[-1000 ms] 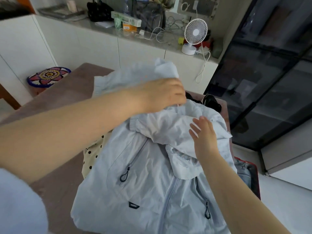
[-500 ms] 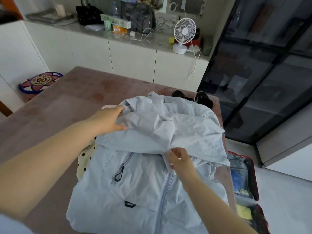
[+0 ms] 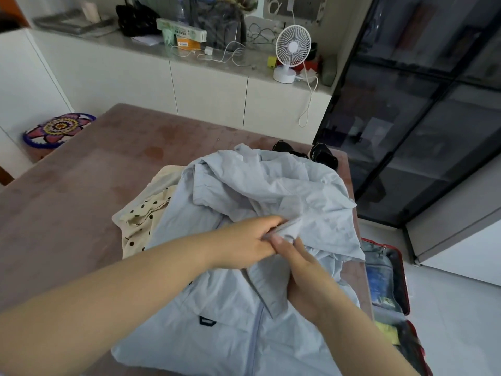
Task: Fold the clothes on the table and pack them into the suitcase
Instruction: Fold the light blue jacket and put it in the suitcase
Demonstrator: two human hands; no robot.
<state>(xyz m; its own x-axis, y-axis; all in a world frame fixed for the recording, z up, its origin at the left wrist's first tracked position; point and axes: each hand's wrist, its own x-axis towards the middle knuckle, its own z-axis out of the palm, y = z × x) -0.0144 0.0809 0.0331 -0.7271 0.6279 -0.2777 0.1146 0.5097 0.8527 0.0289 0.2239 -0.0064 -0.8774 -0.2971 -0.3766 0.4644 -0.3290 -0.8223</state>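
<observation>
Pale-blue jacket [image 3: 217, 335]: lay front up on the near right part of the table, its zip running toward the near edge, with a small dark loop tab on the left front panel; its upper part was bunched and folded back over itself on the far side.
Left hand [image 3: 244, 240]: reached in from the left and pinched a narrow folded edge of the jacket between thumb and fingers, at the middle of the garment.
Right hand [image 3: 306, 272]: came up from the near right, thumb on that same edge and touching the left hand's fingertips, with the other fingers curled round the fabric beneath.
Polka-dot garment [image 3: 143, 215]: cream with black dots, crumpled, partly under the jacket's left side.
Table [image 3: 81, 185]: brownish-pink, mottled top, stretching far and left of the clothes.
Suitcase [image 3: 390, 280]: red-rimmed, open on the floor just right of the table, with blue and yellow items inside.
Black shoes [image 3: 322, 156]: at the far right corner of the table, just behind the jacket.
Counter [image 3: 244, 63]: white cabinets along the far wall, holding a white desk fan [image 3: 292, 47], cables and boxes.
Patterned cushion [image 3: 58, 128]: flower design, far left beside the table.
Dark glass doors [image 3: 433, 104]: filled the right side.
</observation>
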